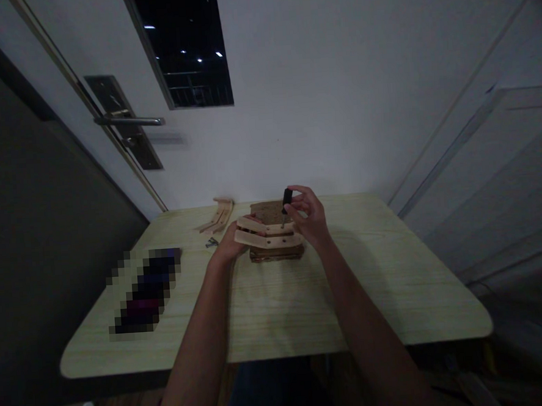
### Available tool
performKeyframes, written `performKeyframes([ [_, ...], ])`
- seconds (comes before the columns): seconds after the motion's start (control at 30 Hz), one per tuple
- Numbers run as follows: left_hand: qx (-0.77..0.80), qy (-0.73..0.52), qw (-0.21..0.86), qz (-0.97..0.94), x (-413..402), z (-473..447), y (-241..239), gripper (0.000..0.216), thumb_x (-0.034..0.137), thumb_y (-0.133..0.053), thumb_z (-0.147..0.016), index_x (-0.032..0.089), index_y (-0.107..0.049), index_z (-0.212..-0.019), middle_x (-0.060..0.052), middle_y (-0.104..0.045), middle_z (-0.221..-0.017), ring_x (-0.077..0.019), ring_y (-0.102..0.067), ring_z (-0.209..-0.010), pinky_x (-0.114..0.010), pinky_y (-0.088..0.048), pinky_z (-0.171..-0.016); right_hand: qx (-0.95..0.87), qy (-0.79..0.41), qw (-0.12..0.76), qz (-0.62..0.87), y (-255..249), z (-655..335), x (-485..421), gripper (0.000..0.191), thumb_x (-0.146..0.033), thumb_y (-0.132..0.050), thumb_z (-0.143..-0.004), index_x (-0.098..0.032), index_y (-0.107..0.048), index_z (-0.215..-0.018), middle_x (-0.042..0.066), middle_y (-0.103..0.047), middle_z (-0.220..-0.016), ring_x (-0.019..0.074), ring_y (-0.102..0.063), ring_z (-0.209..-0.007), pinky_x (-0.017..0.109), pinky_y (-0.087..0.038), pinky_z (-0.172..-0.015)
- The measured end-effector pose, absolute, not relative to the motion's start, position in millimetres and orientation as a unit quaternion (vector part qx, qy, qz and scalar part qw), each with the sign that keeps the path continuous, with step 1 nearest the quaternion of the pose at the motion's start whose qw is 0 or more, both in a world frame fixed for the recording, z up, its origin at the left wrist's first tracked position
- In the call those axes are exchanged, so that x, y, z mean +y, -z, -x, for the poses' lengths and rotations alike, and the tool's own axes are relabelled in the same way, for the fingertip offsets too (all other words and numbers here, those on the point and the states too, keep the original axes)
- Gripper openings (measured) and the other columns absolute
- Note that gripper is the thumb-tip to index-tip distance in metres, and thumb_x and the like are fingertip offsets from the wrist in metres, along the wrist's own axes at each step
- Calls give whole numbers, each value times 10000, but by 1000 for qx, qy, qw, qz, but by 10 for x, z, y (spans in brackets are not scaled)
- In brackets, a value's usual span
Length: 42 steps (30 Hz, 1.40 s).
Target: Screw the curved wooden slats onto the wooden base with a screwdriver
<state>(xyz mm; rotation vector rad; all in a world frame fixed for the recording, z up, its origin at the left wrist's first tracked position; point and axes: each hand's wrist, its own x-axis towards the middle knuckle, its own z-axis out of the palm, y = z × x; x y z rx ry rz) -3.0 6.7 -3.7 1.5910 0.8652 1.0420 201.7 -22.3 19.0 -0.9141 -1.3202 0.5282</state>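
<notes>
My right hand (309, 216) grips a screwdriver (288, 197) by its black handle. The shaft points down, and its tip meets the far slat of a pale wooden piece (273, 242) with two bent slats and dark holes or screw heads. At the left end of that piece, my left hand (231, 242) is closed around it, with some fingers hidden beneath and behind the wood. The piece rests over a brown, rough-edged block or stack (276, 253), which looks like cardboard.
A similar wooden piece (219, 216) lies at the back left of the table (278, 325). Several small metal screws (211, 243) sit beside my left hand. A blurred-out dark object (150, 290) lies on the left. Behind the table stands a white door with a handle (131, 121).
</notes>
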Motion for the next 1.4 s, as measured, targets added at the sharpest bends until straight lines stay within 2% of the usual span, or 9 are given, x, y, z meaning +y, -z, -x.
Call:
performKeyframes([
  [0.1,374,-418,486,-671,69,25,8,377,387,-820,-552,151,-687,-813,-68,-728,-818,-226,-679,-786,-374,-542,-799,-591,-253,661,387,-192,-2025,-237,387,-422,-689,-805,-293,-584,-1155,10,-669,-950,164,-687,-838,369,-575,-836],
  [0.23,382,-421,484,-665,35,21,-16,399,367,-825,-556,146,-689,-860,-66,-740,-827,-239,-693,-811,-389,-540,-832,-597,-285,653,368,-190,-2029,-240,397,-427,-667,-828,-289,-549,-1181,31,-701,-1010,196,-692,-955,424,-553,-921],
  [0.4,375,-433,481,-664,28,31,20,416,340,-826,-540,144,-694,-882,-80,-746,-879,-258,-699,-876,-400,-539,-844,-588,-262,663,383,-171,-2029,-208,409,-412,-709,-793,-285,-559,-1151,17,-682,-915,180,-699,-827,389,-576,-835],
  [0.5,373,-428,486,-664,58,35,44,405,347,-816,-557,134,-696,-880,-89,-744,-876,-251,-703,-841,-397,-546,-818,-585,-250,666,391,-172,-2023,-201,410,-409,-727,-773,-290,-569,-1132,-4,-661,-863,166,-693,-760,357,-580,-764],
  [0.67,381,-421,483,-666,106,38,76,392,340,-820,-555,131,-706,-867,-99,-750,-903,-251,-704,-844,-392,-553,-807,-589,-255,659,391,-193,-2019,-231,399,-411,-717,-782,-288,-578,-1136,-2,-670,-888,158,-692,-750,347,-580,-749],
  [0.87,373,-431,494,-657,94,37,71,430,340,-820,-541,148,-687,-901,-78,-757,-876,-243,-704,-812,-399,-552,-827,-600,-280,651,373,-192,-2032,-252,368,-402,-661,-837,-294,-573,-1178,37,-695,-1059,193,-682,-985,411,-545,-931],
  [1.0,373,-433,472,-671,72,31,17,331,347,-804,-568,169,-693,-824,-64,-756,-847,-225,-696,-802,-401,-535,-889,-594,-278,650,384,-183,-2027,-230,397,-420,-683,-817,-293,-573,-1177,30,-702,-979,197,-697,-910,427,-565,-897],
  [1.13,367,-426,465,-684,75,32,-2,321,352,-814,-569,169,-696,-805,-53,-752,-818,-221,-694,-811,-413,-507,-954,-591,-270,655,386,-181,-2022,-212,407,-425,-704,-795,-287,-586,-1159,29,-699,-978,194,-695,-917,407,-569,-885],
  [1.4,376,-418,468,-682,68,41,38,360,355,-800,-589,147,-695,-863,-80,-742,-869,-248,-696,-829,-407,-542,-853,-588,-259,657,393,-196,-2025,-220,411,-393,-718,-773,-292,-566,-1141,-8,-670,-884,151,-686,-739,340,-575,-745],
])
